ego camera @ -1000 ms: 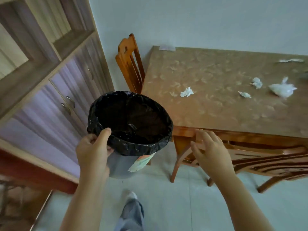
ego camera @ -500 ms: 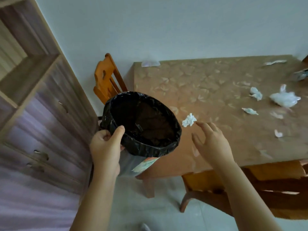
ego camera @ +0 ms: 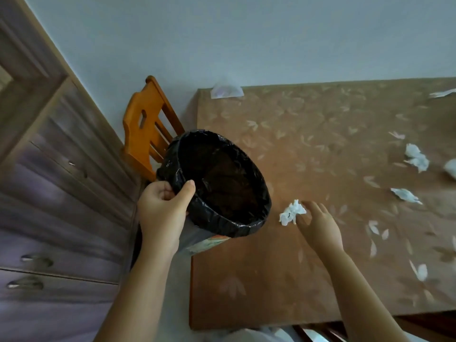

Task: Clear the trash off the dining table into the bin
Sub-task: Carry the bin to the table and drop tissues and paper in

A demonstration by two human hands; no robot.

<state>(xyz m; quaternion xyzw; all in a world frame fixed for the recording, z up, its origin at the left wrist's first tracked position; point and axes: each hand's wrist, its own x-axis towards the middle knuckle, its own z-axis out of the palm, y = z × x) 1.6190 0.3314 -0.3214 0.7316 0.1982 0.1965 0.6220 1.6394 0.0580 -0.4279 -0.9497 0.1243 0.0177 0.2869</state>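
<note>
My left hand (ego camera: pixel 164 213) grips the rim of a bin (ego camera: pixel 222 183) lined with a black bag, held tilted over the left edge of the dining table (ego camera: pixel 308 149). My right hand (ego camera: pixel 318 223) hovers over the tabletop with fingers spread, its fingertips touching a crumpled white tissue (ego camera: pixel 291 212) that lies just right of the bin. More crumpled tissues lie further right: one (ego camera: pixel 417 159) near the far right, a smaller scrap (ego camera: pixel 404 195) below it, and another piece (ego camera: pixel 451 169) cut off by the frame edge.
An orange wooden chair (ego camera: pixel 145 129) stands at the table's left end against the wall. A wooden cabinet with drawers (ego camera: pixel 56 193) fills the left side. A clear plastic scrap (ego camera: pixel 225 91) lies at the table's far left corner, a white strip (ego camera: pixel 441 93) at the far right.
I have stepped closer to the table and look down on it more steeply. The bin has come up over the table's left edge, and my right hand has reached forward to the nearest tissue.
</note>
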